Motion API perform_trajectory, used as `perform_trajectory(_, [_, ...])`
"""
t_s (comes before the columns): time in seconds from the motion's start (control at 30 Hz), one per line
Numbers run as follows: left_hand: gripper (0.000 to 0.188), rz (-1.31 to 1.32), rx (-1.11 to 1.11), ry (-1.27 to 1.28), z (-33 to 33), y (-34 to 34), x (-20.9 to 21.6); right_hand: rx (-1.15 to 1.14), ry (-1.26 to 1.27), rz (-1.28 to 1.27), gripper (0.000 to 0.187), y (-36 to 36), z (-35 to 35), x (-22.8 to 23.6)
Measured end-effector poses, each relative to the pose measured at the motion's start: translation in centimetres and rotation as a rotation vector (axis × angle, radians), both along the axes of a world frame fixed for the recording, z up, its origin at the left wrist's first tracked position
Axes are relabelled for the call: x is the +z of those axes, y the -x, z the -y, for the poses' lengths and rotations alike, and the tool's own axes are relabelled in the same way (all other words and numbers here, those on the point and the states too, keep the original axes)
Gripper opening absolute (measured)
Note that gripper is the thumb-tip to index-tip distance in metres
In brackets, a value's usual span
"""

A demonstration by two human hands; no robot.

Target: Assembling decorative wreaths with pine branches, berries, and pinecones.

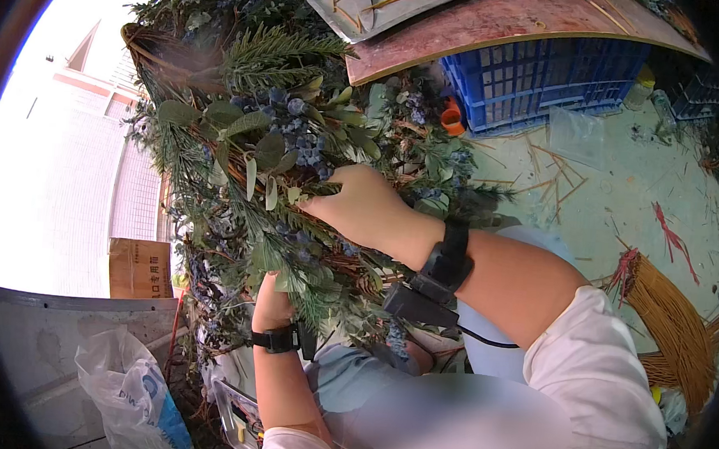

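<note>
1. Touching the greenery [246, 201], the right hand [369, 209] curls its fingers into a narrow grip beside small leaves; whether they pinch a stem cannot be told.
2. The greenery, a dense mass of leaves and pine sprigs, stands before the person and extends toward 11 o'clock of the right hand.
3. Blue berries [295, 134] sit near 11 o'clock of that hand.
4. The left hand [274, 308] is between 7 and 8 o'clock of it; leaves cover the fingertips, so its grip cannot be told.
5. From the right hand: table [436, 52], 1 o'clock; blue crate [549, 84], 2 o'clock; brown stem bundle [667, 313], between 3 and 4 o'clock; plastic bag [119, 391], 8 o'clock.
</note>
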State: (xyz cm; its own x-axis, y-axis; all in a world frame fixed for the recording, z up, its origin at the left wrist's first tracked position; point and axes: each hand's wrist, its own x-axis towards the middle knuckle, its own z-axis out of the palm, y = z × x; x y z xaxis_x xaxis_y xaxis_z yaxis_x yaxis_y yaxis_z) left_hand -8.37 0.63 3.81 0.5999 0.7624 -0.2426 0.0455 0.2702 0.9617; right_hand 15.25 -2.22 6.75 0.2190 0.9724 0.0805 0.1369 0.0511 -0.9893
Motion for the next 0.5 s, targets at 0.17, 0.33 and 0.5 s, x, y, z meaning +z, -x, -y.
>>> perform_trajectory(0.17, [0.022,-0.182,0.03,-0.004,-1.2,3.0,-2.0,0.009,-0.012,-0.012,0.035,0.1,0.0,0.3])
perform_trajectory(0.33, [0.025,-0.392,-0.228,-0.611,-1.4,1.3,-1.8,-0.027,-0.045,-0.031,0.033,-1.1,-1.4,-0.9])
perform_trajectory(0.5, [0.029,-0.628,-0.06,-0.516,-0.4,1.1,-1.0,-0.273,-0.265,-0.288,0.037,-2.0,-1.7,-0.1])
